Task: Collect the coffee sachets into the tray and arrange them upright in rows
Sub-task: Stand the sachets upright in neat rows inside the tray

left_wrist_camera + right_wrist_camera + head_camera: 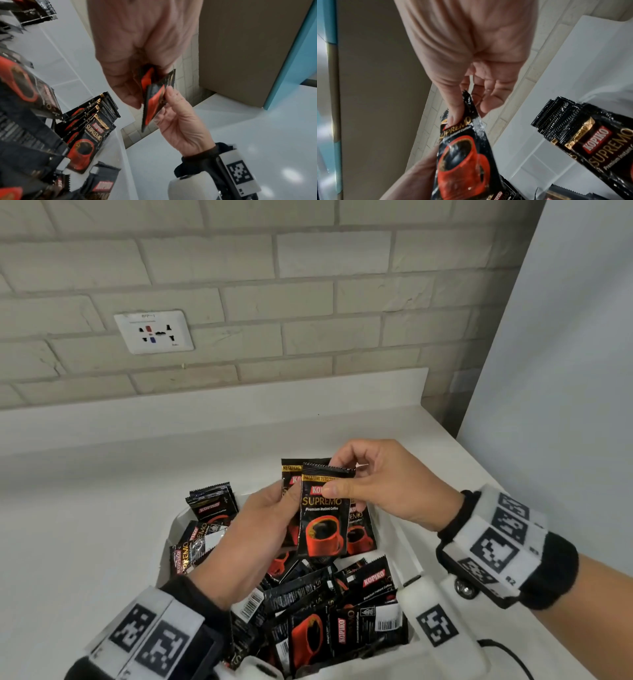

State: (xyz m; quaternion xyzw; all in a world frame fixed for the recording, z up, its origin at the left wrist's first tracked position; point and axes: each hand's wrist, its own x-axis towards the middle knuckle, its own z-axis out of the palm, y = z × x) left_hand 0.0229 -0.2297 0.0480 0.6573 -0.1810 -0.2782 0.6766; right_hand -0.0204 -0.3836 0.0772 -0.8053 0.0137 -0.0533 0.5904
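Above the tray (171,529), low in the centre of the head view, two grips meeting on a black sachet (322,515) with a red cup and "SUPREMO" lettering. Right hand (383,484) pinching the sachet's serrated top edge between thumb and forefinger, other fingers loosely curled. Left hand (253,535) curled round a small fan of held sachets (291,477), thumb along their left side, the front sachet upright and facing the camera. In the left wrist view, those sachets seen edge-on, thin and dark with a red flash, clamped between left thumb (126,86) and fingers, the right hand (180,121) reaching in from lower right. In the right wrist view, the front sachet (462,162) filling the lower centre, glossy and creased, thumb tip pressed on its gold band; beyond it, at right, a tight upright row of sachets (556,119), serrated tops aligned. The same row standing at the tray's far left corner in the head view (212,501). Remainder of the tray heaped with loose sachets (325,611) lying at all angles, some face down showing barcodes. Tray on a white tabletop (85,508) before a brick wall with a socket (154,332).
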